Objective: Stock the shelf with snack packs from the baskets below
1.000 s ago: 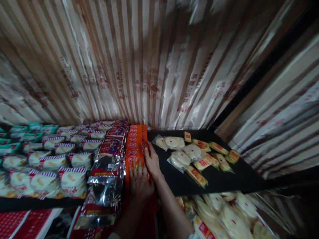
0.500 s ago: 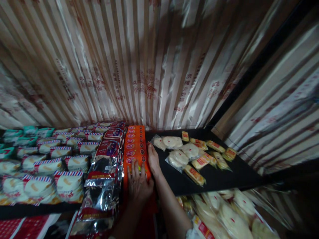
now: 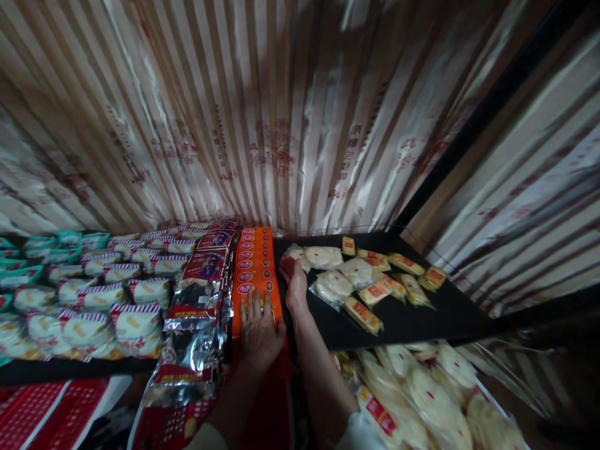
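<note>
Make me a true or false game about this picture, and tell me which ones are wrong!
1. The left hand rests on the orange packs. True.
2. The right hand is farther left than the left hand. False: it is farther right, past the orange packs' right edge.
3. The dark red packs are between the striped packs and the orange packs. True.
4. The shelf is white. False: it is black.
5. The green packs are right of the orange packs. False: they are far to the left.
6. Some white rounds in clear bags lie to the right of the right hand. True.
</note>
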`<control>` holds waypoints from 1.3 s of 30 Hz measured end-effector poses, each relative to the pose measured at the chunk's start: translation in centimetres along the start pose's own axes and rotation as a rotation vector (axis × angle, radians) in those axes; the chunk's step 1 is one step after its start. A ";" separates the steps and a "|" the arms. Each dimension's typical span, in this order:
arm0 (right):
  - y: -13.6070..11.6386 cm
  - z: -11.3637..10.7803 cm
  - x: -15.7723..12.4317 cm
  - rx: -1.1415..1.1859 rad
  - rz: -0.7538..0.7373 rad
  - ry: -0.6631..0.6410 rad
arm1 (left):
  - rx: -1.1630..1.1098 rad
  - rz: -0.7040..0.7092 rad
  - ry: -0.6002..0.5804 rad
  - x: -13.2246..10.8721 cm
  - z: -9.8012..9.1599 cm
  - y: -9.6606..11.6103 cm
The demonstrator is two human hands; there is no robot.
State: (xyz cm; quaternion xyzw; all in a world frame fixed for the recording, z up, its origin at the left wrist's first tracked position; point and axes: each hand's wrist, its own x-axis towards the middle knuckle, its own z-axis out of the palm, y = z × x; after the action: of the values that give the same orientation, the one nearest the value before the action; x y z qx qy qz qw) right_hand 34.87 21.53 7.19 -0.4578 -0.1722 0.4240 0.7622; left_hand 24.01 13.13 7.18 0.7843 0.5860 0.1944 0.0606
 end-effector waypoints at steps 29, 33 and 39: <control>-4.8 -2.9 -11.9 -0.362 -0.264 -0.112 | -0.401 0.121 0.004 -12.7 -6.9 2.5; -5.4 -7.3 -14.6 -0.565 -0.171 -0.165 | -0.437 0.163 -0.019 -14.8 -8.1 2.5; -6.6 -13.4 -17.1 -0.766 -0.174 -0.090 | -0.519 0.201 -0.054 -16.5 -8.8 2.6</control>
State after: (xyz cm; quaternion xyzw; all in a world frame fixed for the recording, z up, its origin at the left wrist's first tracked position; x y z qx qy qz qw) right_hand 36.88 -1.08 7.89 -0.6736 -0.3894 0.2827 0.5610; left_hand 19.09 -4.43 12.23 0.8018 0.4339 0.3220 0.2553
